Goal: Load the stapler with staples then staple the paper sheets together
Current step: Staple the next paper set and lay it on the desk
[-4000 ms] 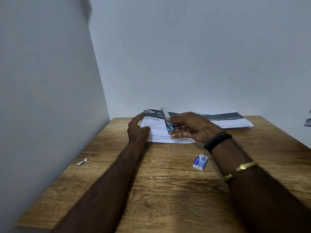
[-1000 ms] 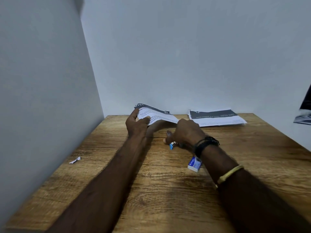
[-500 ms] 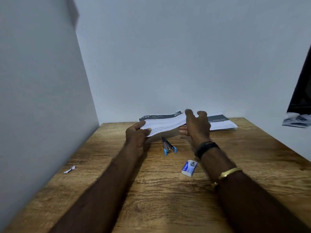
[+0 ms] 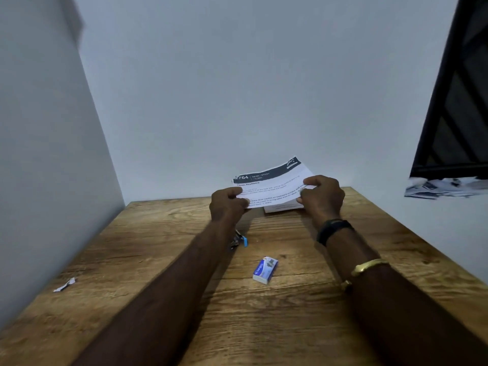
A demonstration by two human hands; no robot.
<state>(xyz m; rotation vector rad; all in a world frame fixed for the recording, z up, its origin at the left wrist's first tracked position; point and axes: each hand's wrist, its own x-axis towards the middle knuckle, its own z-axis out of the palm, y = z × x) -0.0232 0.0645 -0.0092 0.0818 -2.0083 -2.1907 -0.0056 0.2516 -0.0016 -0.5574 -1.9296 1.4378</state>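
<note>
Left hand: the left hand [image 4: 228,204] grips the left side of the paper sheets [image 4: 274,184], with the thumb on top and the fingers curled under.
Right hand: the right hand [image 4: 320,198] pinches the right side of the same sheets, with the fingers curled around the edge.
Paper sheets: both hands hold them off the surface [image 4: 158,286], above its far edge, slightly tilted, with the printed side and its dark header facing up.
Other papers: a second stack [image 4: 284,207] lies flat at the far edge, just under the held sheets and partly hidden by them.
Stapler: the stapler [image 4: 239,240] lies near the middle of the surface and no hand touches it. The left forearm hides most of it, so only a metal part and a blue end show.
Staple box: the small blue and white staple box [image 4: 265,269] lies between the two forearms, closer to the near edge than the stapler and well apart from both hands.
Box content: it cannot be told whether the box is open, and no staples show in it.
Stapler content: the magazine is hidden, so it cannot be told whether it is loaded.
Done so far: the stapler is set down and both hands are on the sheets, so the loading is probably finished.
Left to do: no staple can be made out in the sheets. If they are not yet joined, they need squaring and then one press of the stapler at a corner.
Paper scrap: a small paper scrap [image 4: 64,284] lies near the left edge.
</note>
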